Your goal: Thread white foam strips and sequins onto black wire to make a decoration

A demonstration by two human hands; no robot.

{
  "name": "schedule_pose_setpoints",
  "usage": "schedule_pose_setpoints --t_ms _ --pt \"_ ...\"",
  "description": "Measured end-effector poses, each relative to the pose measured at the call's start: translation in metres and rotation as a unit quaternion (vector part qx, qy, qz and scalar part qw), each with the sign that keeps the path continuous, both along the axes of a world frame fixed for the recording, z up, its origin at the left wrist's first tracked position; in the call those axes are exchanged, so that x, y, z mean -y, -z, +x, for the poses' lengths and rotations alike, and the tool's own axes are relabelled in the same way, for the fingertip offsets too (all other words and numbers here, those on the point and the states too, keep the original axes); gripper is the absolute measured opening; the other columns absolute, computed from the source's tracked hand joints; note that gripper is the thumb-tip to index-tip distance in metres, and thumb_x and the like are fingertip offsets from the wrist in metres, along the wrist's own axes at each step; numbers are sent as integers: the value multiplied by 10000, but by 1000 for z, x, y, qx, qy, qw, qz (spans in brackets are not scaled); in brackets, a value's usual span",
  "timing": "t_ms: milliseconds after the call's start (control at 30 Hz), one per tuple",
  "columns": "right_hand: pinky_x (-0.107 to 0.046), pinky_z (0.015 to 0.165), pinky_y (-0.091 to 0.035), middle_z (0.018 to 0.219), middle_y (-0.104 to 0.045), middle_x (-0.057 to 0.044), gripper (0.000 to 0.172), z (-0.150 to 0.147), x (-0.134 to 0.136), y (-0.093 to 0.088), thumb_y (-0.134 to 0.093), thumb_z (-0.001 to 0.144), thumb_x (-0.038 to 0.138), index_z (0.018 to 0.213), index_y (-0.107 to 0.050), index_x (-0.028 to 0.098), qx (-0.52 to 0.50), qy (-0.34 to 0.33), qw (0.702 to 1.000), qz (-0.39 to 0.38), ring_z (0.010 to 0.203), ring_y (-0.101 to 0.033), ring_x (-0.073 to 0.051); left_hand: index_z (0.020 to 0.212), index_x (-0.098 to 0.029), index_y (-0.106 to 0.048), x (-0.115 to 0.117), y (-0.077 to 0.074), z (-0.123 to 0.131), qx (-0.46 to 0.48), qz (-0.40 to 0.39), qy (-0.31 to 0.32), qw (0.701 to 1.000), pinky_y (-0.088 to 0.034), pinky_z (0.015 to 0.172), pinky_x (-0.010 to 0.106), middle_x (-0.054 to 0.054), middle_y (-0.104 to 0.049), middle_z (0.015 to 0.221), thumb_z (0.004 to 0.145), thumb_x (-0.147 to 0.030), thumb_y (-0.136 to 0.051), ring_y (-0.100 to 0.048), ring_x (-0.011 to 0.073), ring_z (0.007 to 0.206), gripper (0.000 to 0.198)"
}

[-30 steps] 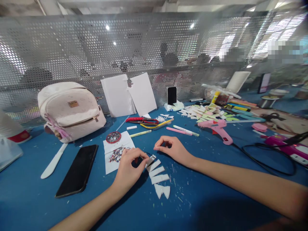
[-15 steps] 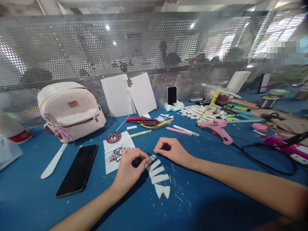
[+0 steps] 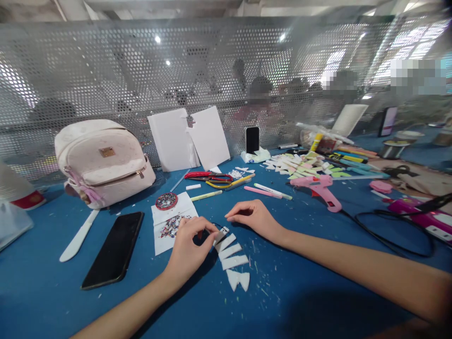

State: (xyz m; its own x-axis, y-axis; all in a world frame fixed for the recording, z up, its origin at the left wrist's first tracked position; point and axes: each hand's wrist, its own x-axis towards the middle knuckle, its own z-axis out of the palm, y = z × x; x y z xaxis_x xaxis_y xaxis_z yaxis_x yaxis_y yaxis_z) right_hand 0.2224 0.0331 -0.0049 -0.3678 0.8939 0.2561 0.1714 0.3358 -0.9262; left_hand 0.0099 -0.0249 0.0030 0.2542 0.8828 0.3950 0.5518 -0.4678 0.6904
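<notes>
White strips (image 3: pixel 235 262) lie in a curved row on the blue table, with a white bow-shaped piece (image 3: pixel 238 280) at the near end. At the far end of the row, my left hand (image 3: pixel 192 242) pinches the edge of the topmost white strip, which carries small dark specks. A thin dark loop shows beside those fingertips. My right hand (image 3: pixel 256 220) hovers just right of that strip, thumb and forefinger pressed together; anything between them is too small to make out. Left of the row, a white paper (image 3: pixel 160 240) bears loose colourful gems (image 3: pixel 172 226) and a round red-rimmed dish (image 3: pixel 166 201) of gems.
A black phone (image 3: pixel 113 250), a white knife (image 3: pixel 79 237) and a pale backpack (image 3: pixel 104 162) are at the left. Red-handled pliers (image 3: pixel 208 177) and pens (image 3: pixel 263 192) lie behind my hands. A pink glue gun (image 3: pixel 319 187) with a black cable rests right, near piled pale strips (image 3: pixel 296 164).
My right hand's thumb and fingers have drawn closer together, narrowing the gap between them. My left hand and the white strips have stayed in place.
</notes>
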Motion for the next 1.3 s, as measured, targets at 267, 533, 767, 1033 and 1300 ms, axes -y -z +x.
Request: schedule_pose_setpoints --t_ms 267,533,767,1033,1300 --pt "-250 681 -506 779 -745 -51 168 1 1 -4 -707 819 297 874 -794 164 8 -7 1000 -8 724 -673 -162 748 -231 -688 0 1 0 3 -1 2 1000 -319 787 347 -39 -706 765 869 -153 -622 -549 156 703 158" --pt "-239 589 -461 693 -706 -43 208 1 0 -1 -726 805 351 812 -766 147 -6 -9 1000 -26 624 -607 -136 749 -232 -689 0 1 0 0 -1 2 1000 -320 785 342 -37 -706 761 869 -146 -618 -553 157 706 164" --pt "-242 601 -464 693 -697 -34 193 0 1 -2 -747 790 344 771 -749 152 -12 -12 1000 -26 619 -591 -129 749 -235 -685 0 1 -2 0 1 1 1000 -319 784 344 -48 -704 764 862 -137 -630 -547 151 700 159" --pt "-253 642 -487 743 -717 -42 178 0 0 0 -712 832 330 852 -768 163 -2 -23 1000 -4 675 -621 -147 749 -234 -683 -1 1 -1 2 2 1 1000 -320 789 351 -49 -703 759 866 -142 -625 -546 150 694 160" --pt "-258 716 -520 867 -734 -49 176 4 -1 -6 -679 864 308 931 -783 183 20 -37 999 28 764 -672 -153 751 -237 -684 -1 2 -1 -4 -1 -4 1000 -323 779 357 -32 -710 771 873 -166 -616 -547 164 700 157"
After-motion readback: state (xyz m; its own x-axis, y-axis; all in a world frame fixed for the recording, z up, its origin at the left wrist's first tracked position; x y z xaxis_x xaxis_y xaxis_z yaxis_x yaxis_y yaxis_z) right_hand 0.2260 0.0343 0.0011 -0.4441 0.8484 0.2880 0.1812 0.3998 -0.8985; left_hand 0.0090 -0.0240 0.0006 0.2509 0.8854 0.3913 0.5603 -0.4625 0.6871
